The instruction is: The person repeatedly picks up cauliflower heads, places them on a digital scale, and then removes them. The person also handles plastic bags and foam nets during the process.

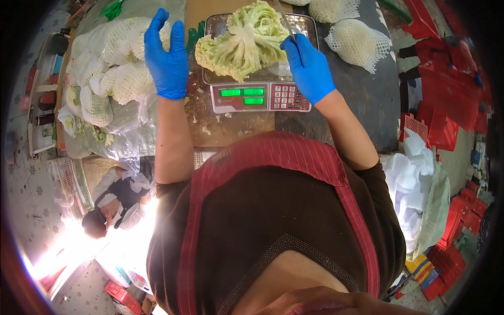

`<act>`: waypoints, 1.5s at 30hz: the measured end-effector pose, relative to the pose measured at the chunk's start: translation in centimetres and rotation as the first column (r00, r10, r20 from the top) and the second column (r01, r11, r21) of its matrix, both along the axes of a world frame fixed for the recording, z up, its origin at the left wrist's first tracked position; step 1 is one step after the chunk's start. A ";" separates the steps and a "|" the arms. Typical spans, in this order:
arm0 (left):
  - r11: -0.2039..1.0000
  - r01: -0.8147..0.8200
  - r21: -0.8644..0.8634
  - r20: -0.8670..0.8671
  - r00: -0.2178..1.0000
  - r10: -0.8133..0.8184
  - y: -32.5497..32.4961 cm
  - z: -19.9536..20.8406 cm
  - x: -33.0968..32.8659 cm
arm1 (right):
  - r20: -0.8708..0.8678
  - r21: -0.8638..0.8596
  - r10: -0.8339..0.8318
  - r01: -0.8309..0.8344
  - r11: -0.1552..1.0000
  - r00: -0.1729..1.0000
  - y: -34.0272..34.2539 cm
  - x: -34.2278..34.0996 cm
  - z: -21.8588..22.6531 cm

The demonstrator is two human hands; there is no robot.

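Observation:
A pale green and white cauliflower (247,39), its branching stem side up, lies on the metal platform of a red and white digital scale (260,97) with lit green displays. My left hand (167,60), in a blue glove, is raised left of the scale with fingers and thumb apart, holding nothing. My right hand (310,68), also blue-gloved, is closed around a knife (285,20) over the platform's right side. Its thin blade reaches up to the top edge of the view, beside the cauliflower.
Several net-wrapped cauliflowers (126,83) sit on clear plastic at the left. More white foam nets (358,43) lie on the dark tabletop (362,100) at right. Green-handled tools (194,35) rest beside the scale. Red crates (441,100) stand far right; another person (123,194) is at lower left.

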State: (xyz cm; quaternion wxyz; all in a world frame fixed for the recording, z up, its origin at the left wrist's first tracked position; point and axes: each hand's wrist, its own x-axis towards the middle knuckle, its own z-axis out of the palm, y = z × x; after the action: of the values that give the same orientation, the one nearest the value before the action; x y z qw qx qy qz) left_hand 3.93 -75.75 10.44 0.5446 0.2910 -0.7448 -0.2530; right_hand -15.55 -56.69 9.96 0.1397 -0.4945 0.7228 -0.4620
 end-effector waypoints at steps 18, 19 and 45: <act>0.966 0.167 0.198 0.494 0.834 -0.245 3.7 -5.3 -4.7 | -0.089 0.297 0.079 -0.049 0.954 0.993 -2.2 1.3 -3.8; 0.965 0.153 0.214 0.500 0.832 -0.243 4.0 -5.7 -5.1 | -0.102 0.276 0.084 -0.053 0.960 0.991 -2.5 1.4 -3.9; 0.980 -0.003 0.199 0.696 0.704 -0.139 4.7 -5.4 -6.1 | 0.056 0.496 -0.043 0.010 0.869 0.997 -4.8 -4.9 -11.4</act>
State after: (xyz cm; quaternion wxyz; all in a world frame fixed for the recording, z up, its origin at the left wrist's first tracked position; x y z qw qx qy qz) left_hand -2.17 -71.09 5.03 0.1787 0.3869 -0.8799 -0.2102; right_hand -20.43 -61.51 -1.43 0.2790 -0.4170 0.8187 -0.2794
